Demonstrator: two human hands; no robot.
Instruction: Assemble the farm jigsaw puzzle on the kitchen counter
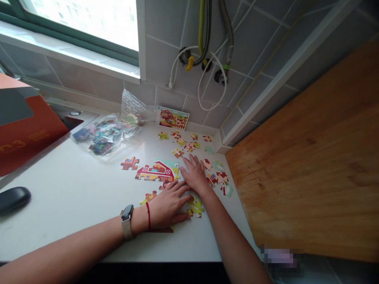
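Note:
My left hand [170, 205], with a watch and a red cord at the wrist, lies spread over puzzle pieces near the counter's front. Its fingers point right, beside a green piece [195, 207]. My right hand [194, 172] rests with fingers apart, its thumb near the right edge of the joined barn section [156, 170]. A red and purple piece [129, 163] lies left of the barn. Several loose pieces lie behind and right of my right hand, among them a brown one [178, 152] and a cow piece [222, 177].
A picture card [172, 118] leans on the tiled wall. Clear bags of pieces [105, 136] lie at the back left. An orange box [29, 130] and a black mouse [14, 200] are at the left. A wooden board [310, 157] borders the right side.

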